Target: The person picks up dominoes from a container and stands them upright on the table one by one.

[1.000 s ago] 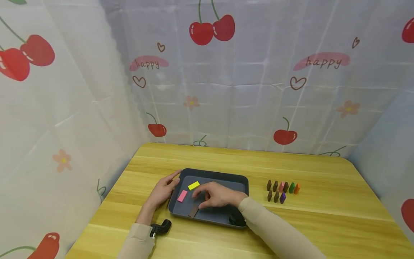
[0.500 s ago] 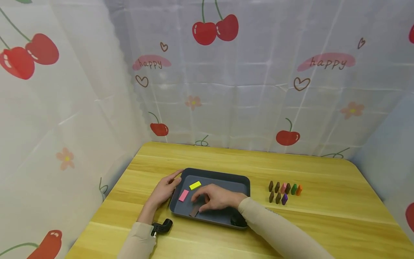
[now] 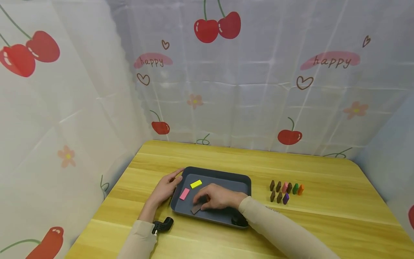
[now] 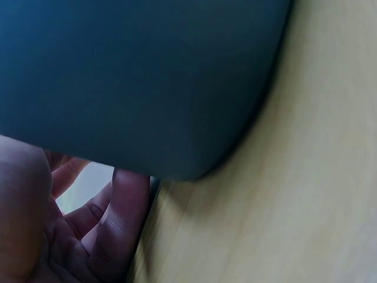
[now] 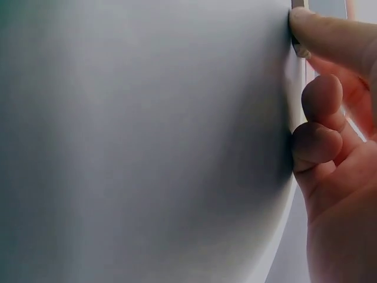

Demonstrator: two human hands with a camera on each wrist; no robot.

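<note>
A dark grey tray (image 3: 220, 219) lies on the wooden table, seen in the head view. My left hand (image 3: 166, 187) holds its left side, thumb at the rim; in the left wrist view the fingers (image 4: 126, 206) touch the outer wall. Inside the tray, my right hand (image 3: 216, 196) pinches a brown domino block (image 3: 195, 209) between thumb and finger near the front wall. The right wrist view shows only a sliver of that domino block (image 5: 298, 29) by the thumb. A yellow domino block (image 3: 196, 184) and a pink domino block (image 3: 184, 194) lie flat to the left of this hand.
Right of the tray, several domino blocks stand upright in two rows, among them a green one (image 3: 295, 188), an orange one (image 3: 301, 189) and a purple one (image 3: 286, 198). A cherry-print curtain (image 3: 245, 108) hangs behind the table (image 3: 323, 216).
The brown domino block has turned and tilted in my right hand's fingers, which have moved very slightly. The left hand stays on the tray. The head view has shifted a little.
</note>
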